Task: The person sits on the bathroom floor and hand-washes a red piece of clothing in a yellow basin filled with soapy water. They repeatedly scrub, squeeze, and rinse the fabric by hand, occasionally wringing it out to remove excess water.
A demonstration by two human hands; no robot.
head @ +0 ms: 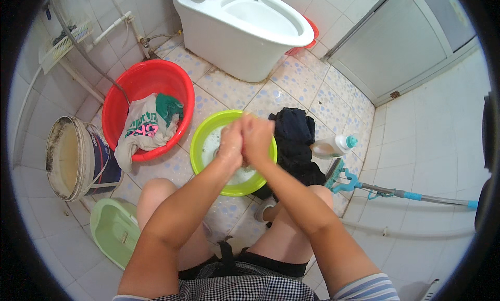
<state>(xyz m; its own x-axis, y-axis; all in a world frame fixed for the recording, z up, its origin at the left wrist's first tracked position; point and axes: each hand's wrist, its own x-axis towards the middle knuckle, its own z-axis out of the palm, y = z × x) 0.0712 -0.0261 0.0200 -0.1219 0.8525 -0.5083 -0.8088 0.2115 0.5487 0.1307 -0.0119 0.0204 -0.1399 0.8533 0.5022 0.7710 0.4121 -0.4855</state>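
Observation:
My left hand point(231, 142) and my right hand point(258, 138) are pressed together above a lime-green plastic basin point(196, 160), fingers curled and blurred. A small reddish patch shows between them, but the hands hide most of it and I cannot tell what it is. White suds float on the soapy water point(210, 146) in the basin. Dark clothes point(295, 144) lie heaped on the floor against the basin's right side.
A red tub point(185, 101) at the left holds a printed light garment point(144, 125) and a green cloth point(168, 107). Around stand a paint bucket point(103, 160), a pale green basin point(105, 230), a toilet point(222, 39), a detergent bottle point(332, 146) and a sponge mop point(347, 180).

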